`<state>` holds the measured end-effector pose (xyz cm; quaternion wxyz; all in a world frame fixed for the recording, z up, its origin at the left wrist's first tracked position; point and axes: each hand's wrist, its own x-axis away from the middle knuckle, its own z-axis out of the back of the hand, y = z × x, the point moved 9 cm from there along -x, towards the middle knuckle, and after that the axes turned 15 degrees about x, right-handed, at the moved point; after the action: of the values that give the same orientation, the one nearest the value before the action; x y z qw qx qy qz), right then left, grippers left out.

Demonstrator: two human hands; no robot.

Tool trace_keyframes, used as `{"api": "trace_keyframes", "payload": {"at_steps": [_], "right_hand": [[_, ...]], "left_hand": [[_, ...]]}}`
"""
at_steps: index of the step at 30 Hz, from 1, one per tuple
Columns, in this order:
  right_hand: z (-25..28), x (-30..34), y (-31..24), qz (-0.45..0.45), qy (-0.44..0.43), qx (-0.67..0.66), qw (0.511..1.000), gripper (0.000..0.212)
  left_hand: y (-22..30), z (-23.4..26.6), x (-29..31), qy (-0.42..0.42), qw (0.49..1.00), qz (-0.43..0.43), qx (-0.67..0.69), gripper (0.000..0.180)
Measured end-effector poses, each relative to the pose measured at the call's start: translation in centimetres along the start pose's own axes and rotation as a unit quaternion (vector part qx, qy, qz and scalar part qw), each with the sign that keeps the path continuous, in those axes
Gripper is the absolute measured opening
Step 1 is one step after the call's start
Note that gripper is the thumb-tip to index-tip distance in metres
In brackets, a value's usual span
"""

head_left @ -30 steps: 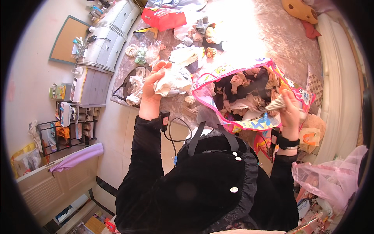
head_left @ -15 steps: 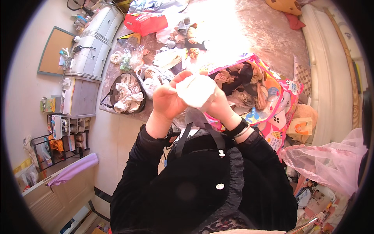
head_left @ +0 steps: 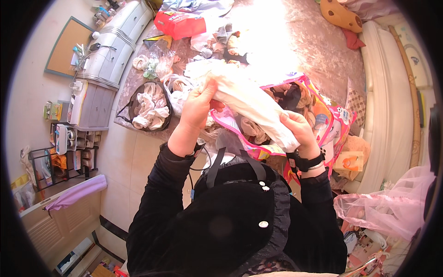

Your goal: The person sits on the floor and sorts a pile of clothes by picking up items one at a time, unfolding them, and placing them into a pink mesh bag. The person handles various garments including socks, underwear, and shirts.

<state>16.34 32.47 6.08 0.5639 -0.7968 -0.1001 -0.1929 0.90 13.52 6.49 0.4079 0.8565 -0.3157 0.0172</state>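
Observation:
A long white stocking (head_left: 251, 99), or a similar tube of soft cloth, is stretched slantwise between my two hands. My left hand (head_left: 202, 105) pinches its upper left end between thumb and fingers. Near its lower right end, my right hand (head_left: 299, 129) grips it with the thumb on top. Beneath the cloth stands an open bag with a pink edge and colourful print (head_left: 333, 113), filled with beige, brown and dark fabric pieces. The cloth hides part of the bag's opening.
A round black-rimmed basket (head_left: 169, 113) of pale crumpled fabric sits at the left edge of the bed (head_left: 311, 51). Behind it lie clear plastic bags (head_left: 162, 64) and a red package (head_left: 180, 25). Pink tulle (head_left: 383, 196) hangs at the right.
My hands were close together around the bunched white stocking. Now they are apart, the right hand farther right and lower, and the stocking is drawn out long between them.

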Motion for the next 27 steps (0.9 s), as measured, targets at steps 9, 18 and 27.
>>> {"api": "trace_keyframes", "payload": {"at_steps": [9, 18, 27], "right_hand": [[-0.6, 3.1, -2.2, 0.009, -0.12, 0.292, 0.949, 0.031], [4.7, 5.3, -1.8, -0.042, 0.007, 0.226, 0.973, 0.022], [5.5, 6.5, -0.3, -0.069, 0.041, 0.219, 0.972, 0.024]], "left_hand": [[-1.0, -1.8, -0.1, -0.075, 0.996, -0.008, -0.046, 0.039], [-1.4, 2.3, -1.3, -0.044, 0.999, 0.002, -0.032, 0.052], [2.9, -5.2, 6.5, -0.272, 0.932, -0.049, -0.236, 0.032]]}}
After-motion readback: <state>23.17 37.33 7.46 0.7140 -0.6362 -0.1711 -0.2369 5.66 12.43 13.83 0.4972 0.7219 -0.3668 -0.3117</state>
